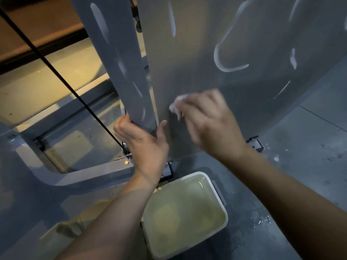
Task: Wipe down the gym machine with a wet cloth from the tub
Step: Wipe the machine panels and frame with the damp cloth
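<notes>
Grips grey machine post point(120, 62) low down with left hand point(142, 141), fingers curled behind it; presses white cloth point(176, 105), bunched under blurred fingers of right hand point(210, 124), against adjoining grey panel point(187, 62); water-filled tub point(204, 174) on floor point(309, 137) directly below.

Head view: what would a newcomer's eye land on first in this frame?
The blurred right hand at centre, holding a white cloth against the grey machine panel, which carries pale curved streaks higher up. Just left of it, the left hand grips the foot of a grey upright. Below both arms, a white tub of yellowish water sits on the floor.
</notes>
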`<state>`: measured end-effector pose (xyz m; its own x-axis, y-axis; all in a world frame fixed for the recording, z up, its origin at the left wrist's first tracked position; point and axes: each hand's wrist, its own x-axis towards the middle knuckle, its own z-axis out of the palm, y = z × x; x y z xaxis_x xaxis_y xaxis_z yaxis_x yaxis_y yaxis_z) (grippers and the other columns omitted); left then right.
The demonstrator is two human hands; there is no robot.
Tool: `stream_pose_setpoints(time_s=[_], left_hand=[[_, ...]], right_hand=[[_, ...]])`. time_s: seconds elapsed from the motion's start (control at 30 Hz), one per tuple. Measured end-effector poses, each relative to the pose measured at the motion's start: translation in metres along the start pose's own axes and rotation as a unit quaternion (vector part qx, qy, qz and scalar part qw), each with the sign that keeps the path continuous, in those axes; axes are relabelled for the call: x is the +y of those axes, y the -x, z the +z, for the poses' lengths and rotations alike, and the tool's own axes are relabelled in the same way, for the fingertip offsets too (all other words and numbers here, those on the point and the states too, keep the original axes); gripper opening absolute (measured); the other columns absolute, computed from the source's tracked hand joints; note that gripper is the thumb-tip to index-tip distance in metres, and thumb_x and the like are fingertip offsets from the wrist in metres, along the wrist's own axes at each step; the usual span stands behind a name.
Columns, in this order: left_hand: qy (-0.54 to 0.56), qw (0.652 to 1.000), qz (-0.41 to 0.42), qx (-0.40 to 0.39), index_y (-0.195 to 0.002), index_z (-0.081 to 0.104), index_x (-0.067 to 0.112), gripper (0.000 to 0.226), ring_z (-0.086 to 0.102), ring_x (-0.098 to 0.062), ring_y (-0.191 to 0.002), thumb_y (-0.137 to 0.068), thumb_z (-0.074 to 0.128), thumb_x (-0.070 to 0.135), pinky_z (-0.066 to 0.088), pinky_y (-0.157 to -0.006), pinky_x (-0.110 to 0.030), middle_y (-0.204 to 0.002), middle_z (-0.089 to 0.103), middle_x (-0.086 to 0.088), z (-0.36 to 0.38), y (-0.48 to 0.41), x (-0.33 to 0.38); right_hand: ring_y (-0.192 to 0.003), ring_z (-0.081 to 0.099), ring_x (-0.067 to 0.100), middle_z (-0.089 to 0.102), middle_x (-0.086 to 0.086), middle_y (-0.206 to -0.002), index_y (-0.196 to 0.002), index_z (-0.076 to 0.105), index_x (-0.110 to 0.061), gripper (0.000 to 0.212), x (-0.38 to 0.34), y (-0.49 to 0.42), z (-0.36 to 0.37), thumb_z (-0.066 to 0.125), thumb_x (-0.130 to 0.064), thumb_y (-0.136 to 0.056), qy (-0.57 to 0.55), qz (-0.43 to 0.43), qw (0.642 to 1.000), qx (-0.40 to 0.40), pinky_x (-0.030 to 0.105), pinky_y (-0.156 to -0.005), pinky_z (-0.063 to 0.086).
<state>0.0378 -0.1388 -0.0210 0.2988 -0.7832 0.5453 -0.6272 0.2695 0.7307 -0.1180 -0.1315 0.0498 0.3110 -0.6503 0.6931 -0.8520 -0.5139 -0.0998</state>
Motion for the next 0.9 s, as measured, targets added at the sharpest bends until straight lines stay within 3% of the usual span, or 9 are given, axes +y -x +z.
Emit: stream_pose_setpoints(time_s=[0.07,0.13,0.27,0.33,0.43,0.5,0.57,0.7,0.9], left_hand=[[0.002,1.0,-0.007,0.002,-0.118,0.038,-0.013,0.066,0.039,-0.042,-0.115,-0.083,0.082,0.02,0.037,-0.103,-0.053,-0.121,0.037,-0.029,-0.001,0.0,0.003],[0.005,1.0,-0.01,-0.002,-0.119,0.038,-0.014,0.066,0.04,-0.042,-0.116,-0.082,0.082,0.018,0.037,-0.104,-0.051,-0.121,0.037,-0.029,-0.002,0.001,0.004],[0.0,1.0,-0.008,-0.008,-0.121,0.037,-0.015,0.068,0.04,-0.044,-0.117,-0.082,0.083,0.015,0.037,-0.104,-0.056,-0.123,0.037,-0.03,-0.002,0.0,0.004],[0.003,1.0,-0.01,-0.005,-0.121,0.037,-0.015,0.067,0.04,-0.043,-0.117,-0.082,0.084,0.015,0.036,-0.105,-0.053,-0.123,0.037,-0.03,-0.002,0.001,0.005],[0.014,1.0,-0.02,0.0,-0.121,0.037,-0.014,0.067,0.038,-0.035,-0.119,-0.082,0.083,0.015,0.033,-0.107,-0.04,-0.124,0.037,-0.028,-0.001,0.002,0.007],[0.013,1.0,-0.025,0.0,-0.122,0.037,-0.013,0.067,0.038,-0.037,-0.121,-0.082,0.083,0.015,0.034,-0.108,-0.041,-0.125,0.037,-0.028,-0.001,0.002,0.008],[0.008,1.0,-0.03,-0.002,-0.123,0.037,-0.013,0.069,0.039,-0.04,-0.122,-0.081,0.083,0.017,0.034,-0.109,-0.05,-0.126,0.038,-0.028,-0.002,0.003,0.008],[0.001,1.0,-0.027,-0.001,-0.125,0.037,-0.013,0.071,0.039,-0.041,-0.122,-0.082,0.082,0.022,0.034,-0.109,-0.056,-0.127,0.037,-0.028,-0.001,0.003,0.007],[-0.025,0.999,-0.023,0.008,-0.123,0.04,-0.015,0.07,0.04,-0.043,-0.119,-0.081,0.083,0.02,0.033,-0.108,-0.055,-0.125,0.04,-0.03,0.001,0.003,0.005]], right_hand=[[-0.087,0.067,0.036,0.073,0.006,-0.114,-0.11,0.077,-0.004,0.028,0.0,-0.018,-0.008,0.05,-0.004,-0.104,0.001,0.001,0.996,0.092,0.032,-0.083,0.048],[-0.089,0.068,0.037,0.072,0.008,-0.116,-0.111,0.076,-0.002,0.025,0.002,-0.015,-0.004,0.054,0.0,-0.101,0.004,0.007,0.993,0.119,0.031,-0.088,0.044],[-0.093,0.058,0.033,0.071,0.004,-0.117,-0.117,0.073,-0.007,0.025,0.004,0.03,0.018,0.051,-0.008,-0.106,0.001,0.013,0.999,-0.043,0.04,-0.072,0.057],[-0.093,0.059,0.033,0.07,0.003,-0.116,-0.115,0.074,-0.009,0.028,0.008,0.024,0.01,0.047,-0.011,-0.107,-0.003,0.0,0.998,-0.058,0.041,-0.069,0.056],[-0.09,0.066,0.036,0.072,0.005,-0.116,-0.11,0.076,-0.007,0.026,0.01,-0.006,-0.007,0.051,-0.002,-0.102,0.008,-0.007,0.998,0.059,0.034,-0.084,0.049],[-0.091,0.068,0.035,0.072,0.008,-0.115,-0.11,0.076,-0.002,0.024,0.012,-0.007,-0.007,0.055,0.003,-0.1,0.012,0.009,0.993,0.115,0.031,-0.089,0.045],[-0.092,0.064,0.035,0.071,0.006,-0.117,-0.114,0.075,-0.004,0.025,0.01,0.014,0.006,0.053,-0.001,-0.103,0.007,0.03,0.998,0.059,0.031,-0.088,0.05],[-0.095,0.059,0.033,0.071,0.001,-0.115,-0.112,0.075,-0.012,0.042,0.014,0.036,0.012,0.034,-0.019,-0.112,-0.009,0.039,0.997,-0.06,0.043,-0.071,0.057],[-0.091,0.067,0.036,0.072,0.007,-0.114,-0.11,0.076,-0.003,0.025,0.02,0.004,-0.004,0.052,-0.002,-0.103,0.012,0.028,0.994,0.102,0.025,-0.093,0.042]])
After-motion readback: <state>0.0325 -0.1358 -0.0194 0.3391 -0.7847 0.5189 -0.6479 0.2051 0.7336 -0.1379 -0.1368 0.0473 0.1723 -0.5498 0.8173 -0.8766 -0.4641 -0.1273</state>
